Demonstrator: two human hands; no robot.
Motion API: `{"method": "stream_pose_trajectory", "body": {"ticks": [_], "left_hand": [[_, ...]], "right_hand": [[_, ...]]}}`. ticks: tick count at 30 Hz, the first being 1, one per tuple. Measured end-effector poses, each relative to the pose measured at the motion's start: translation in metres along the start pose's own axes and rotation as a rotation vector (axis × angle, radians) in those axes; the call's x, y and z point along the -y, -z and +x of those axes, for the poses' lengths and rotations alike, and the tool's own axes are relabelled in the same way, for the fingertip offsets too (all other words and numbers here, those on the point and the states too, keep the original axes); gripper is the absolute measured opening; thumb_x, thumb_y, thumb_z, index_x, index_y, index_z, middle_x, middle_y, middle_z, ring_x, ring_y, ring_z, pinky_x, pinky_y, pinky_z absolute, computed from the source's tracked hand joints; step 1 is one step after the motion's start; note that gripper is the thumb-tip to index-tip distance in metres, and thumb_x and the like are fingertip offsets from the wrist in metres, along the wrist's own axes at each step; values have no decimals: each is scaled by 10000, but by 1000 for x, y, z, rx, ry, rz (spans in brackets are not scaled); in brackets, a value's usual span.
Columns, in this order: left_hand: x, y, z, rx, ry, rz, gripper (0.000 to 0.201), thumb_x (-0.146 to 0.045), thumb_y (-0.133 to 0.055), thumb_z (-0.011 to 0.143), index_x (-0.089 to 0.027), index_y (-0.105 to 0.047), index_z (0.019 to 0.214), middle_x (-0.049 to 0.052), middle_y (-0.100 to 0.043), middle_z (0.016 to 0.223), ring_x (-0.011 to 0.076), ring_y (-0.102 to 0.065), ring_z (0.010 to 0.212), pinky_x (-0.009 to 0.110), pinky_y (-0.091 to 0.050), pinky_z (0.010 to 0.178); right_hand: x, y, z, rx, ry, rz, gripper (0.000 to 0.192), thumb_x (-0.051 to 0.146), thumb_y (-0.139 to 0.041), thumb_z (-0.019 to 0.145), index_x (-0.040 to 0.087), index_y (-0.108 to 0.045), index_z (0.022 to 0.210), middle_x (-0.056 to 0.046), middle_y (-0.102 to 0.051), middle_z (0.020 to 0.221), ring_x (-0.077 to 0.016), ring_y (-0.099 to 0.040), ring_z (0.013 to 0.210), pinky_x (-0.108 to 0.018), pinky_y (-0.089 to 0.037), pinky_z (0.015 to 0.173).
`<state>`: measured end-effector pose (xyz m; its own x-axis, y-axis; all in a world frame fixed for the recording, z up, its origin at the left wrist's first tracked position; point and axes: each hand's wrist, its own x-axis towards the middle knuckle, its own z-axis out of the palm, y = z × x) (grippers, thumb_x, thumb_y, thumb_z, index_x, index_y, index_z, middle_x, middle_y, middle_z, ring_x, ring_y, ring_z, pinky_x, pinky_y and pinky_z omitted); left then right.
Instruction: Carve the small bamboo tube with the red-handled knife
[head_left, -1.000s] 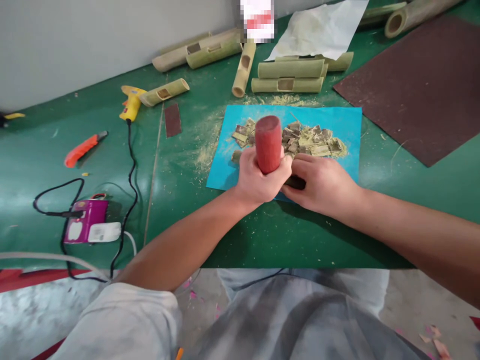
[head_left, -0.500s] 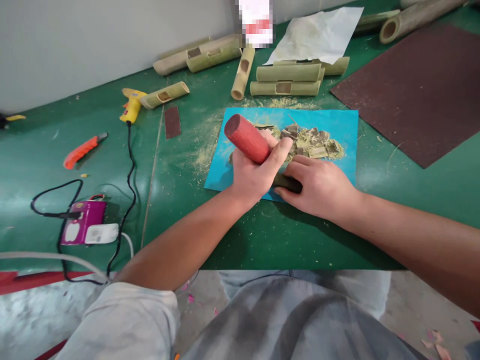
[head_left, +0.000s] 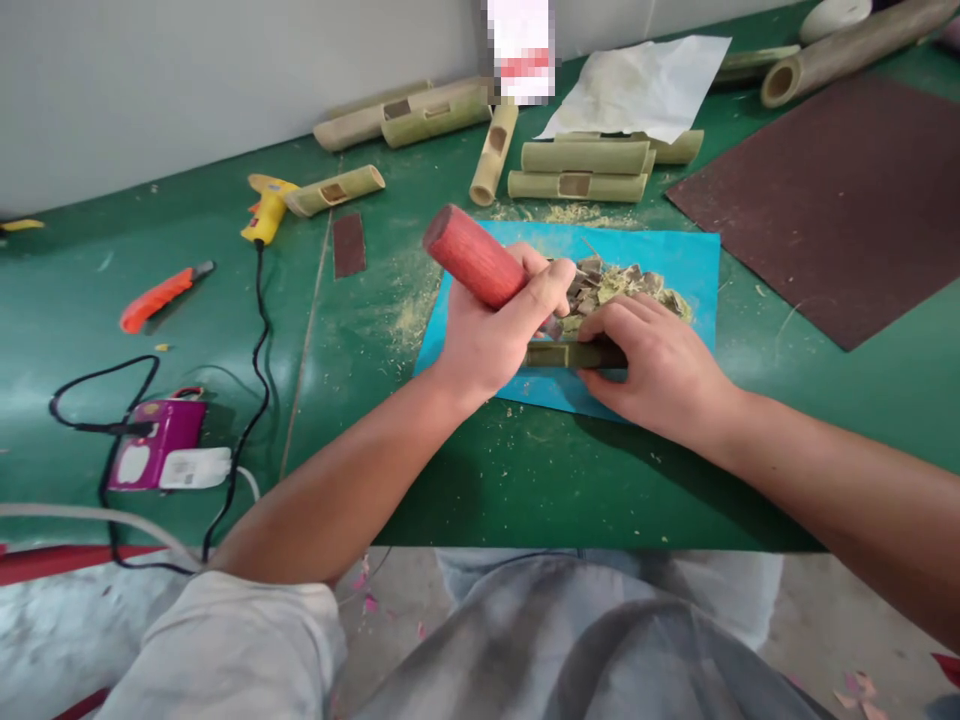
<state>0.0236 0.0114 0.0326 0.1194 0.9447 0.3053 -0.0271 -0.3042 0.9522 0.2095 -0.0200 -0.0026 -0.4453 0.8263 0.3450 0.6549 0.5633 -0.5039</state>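
Observation:
My left hand point(head_left: 491, 325) is wrapped round the thick red wooden handle of a chisel point(head_left: 480, 258), which leans up to the left. A bit of its metal blade shows below my fingers, close to the bamboo piece. My right hand point(head_left: 660, 360) grips the right end of a dark green bamboo piece point(head_left: 551, 355), which lies level across the front of a blue sheet point(head_left: 694, 265). A rectangular outline is visible on the bamboo's upper side; its left part is behind my left hand. Just beyond both hands is a heap of bamboo chips point(head_left: 622, 280).
On the green table point(head_left: 405, 470) are an orange utility knife point(head_left: 161, 297), a yellow glue gun point(head_left: 266, 212) and a purple box with cables point(head_left: 161, 440). Cut bamboo tubes point(head_left: 585, 157) lie at the back, partly under white paper point(head_left: 637, 85). A brown sheet point(head_left: 832, 210) lies right.
My left hand has moved left with the chisel, its handle leaning further over. My right hand and the bamboo have shifted slightly right, and more of the bamboo's marked side shows.

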Motion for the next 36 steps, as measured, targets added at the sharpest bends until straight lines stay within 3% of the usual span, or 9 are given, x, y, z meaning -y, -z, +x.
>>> {"method": "stream_pose_trajectory", "body": {"ticks": [3, 9, 13, 16, 19, 22, 28, 32, 36], "left_hand": [[-4, 12, 10, 161, 116, 22, 469, -587, -860, 800, -185, -663, 658, 8, -652, 658, 98, -575, 545, 277, -502, 532], [-8, 25, 22, 270, 40, 60, 279, -360, -927, 737, -191, -706, 723, 10, -668, 720, 125, -624, 629, 299, -546, 612], [-2, 24, 17, 238, -5, 92, 267, -402, -852, 818, -191, -708, 738, 26, -683, 759, 133, -621, 654, 312, -542, 639], [7, 26, 16, 373, 0, 154, 268, -433, -858, 811, -200, -741, 751, 40, -720, 795, 157, -653, 731, 325, -549, 715], [12, 32, 19, 488, 49, 67, 322, -510, -849, 811, -208, -755, 749, 40, -721, 771, 145, -641, 656, 313, -534, 650], [11, 38, 21, 495, 25, 5, 315, -514, -812, 849, -212, -765, 772, 47, -725, 771, 147, -645, 650, 311, -528, 634], [3, 41, 20, 562, 35, 120, 144, -355, -866, 794, -236, -788, 817, 67, -787, 900, 215, -724, 836, 357, -581, 786], [6, 43, 21, 591, 32, 127, 95, -316, -849, 794, -247, -796, 832, 58, -796, 912, 217, -735, 862, 360, -585, 818], [9, 45, 23, 617, 26, 126, 79, -314, -841, 801, -261, -795, 836, 53, -797, 907, 224, -744, 876, 366, -595, 819]], "right_hand": [[0, 0, 0, 0, -2, 14, 160, 160, -623, 783, 215, -604, 932, -89, -701, 911, -270, -619, 874, -380, -469, 766], [2, 5, 2, 48, 2, 23, 198, 160, -608, 789, 224, -637, 974, -91, -708, 948, -269, -618, 899, -393, -487, 818], [0, 6, 3, 63, 11, 11, 255, 122, -610, 743, 233, -663, 967, -77, -708, 935, -265, -612, 892, -387, -484, 819], [-3, 7, 3, 53, 38, -3, 300, 104, -608, 715, 225, -687, 978, -77, -722, 946, -270, -613, 894, -396, -482, 827], [-5, 8, 2, 57, 36, 1, 296, 108, -607, 729, 213, -695, 991, -80, -728, 949, -269, -613, 889, -397, -484, 825], [-7, 9, 2, 90, 7, 33, 288, 113, -612, 740, 214, -684, 999, -76, -734, 959, -265, -618, 907, -393, -489, 840], [-8, 10, 2, 114, -14, 53, 230, 172, -662, 764, 219, -692, 987, -84, -747, 971, -273, -637, 922, -408, -504, 865], [-6, 11, 3, 123, 9, 67, 176, 315, -711, 863, 200, -739, 993, -113, -763, 1016, -284, -650, 933, -443, -524, 893], [-5, 12, 3, 142, 13, 89, 182, 311, -705, 881, 206, -765, 1018, -118, -770, 1044, -287, -658, 944, -468, -535, 907]]}}
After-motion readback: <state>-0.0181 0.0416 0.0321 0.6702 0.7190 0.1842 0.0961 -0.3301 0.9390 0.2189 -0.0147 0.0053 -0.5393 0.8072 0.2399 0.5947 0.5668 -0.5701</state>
